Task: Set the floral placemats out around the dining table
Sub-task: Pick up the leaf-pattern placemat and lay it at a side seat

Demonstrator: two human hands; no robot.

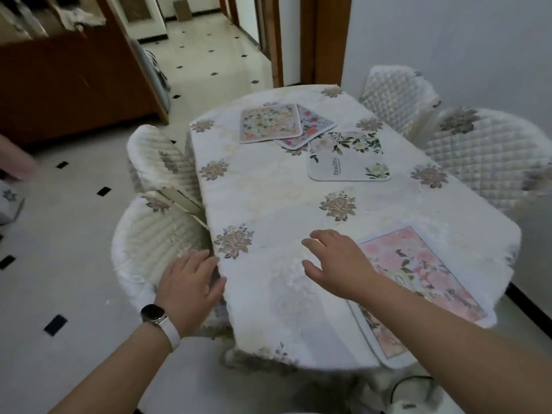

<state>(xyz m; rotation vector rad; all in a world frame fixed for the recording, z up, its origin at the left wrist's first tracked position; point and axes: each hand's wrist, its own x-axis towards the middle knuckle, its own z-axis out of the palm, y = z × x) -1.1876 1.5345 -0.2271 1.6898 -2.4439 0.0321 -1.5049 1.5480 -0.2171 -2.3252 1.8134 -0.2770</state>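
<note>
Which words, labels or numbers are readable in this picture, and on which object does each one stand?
"Beautiful": printed sideways on the white placemat with green leaves.
Smaller line beside that word: too small to read.
Smartwatch face on the left wrist: dark, nothing readable.
Other three placemats: flowers only, no text.

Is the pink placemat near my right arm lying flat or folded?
Flat and spread. The pink placemat lies on the table with its whole flower print showing; the right forearm crosses one corner. Neither hand holds it.

Bare forearms; white-strapped dark-faced watch [154,315] on left wrist.
</note>
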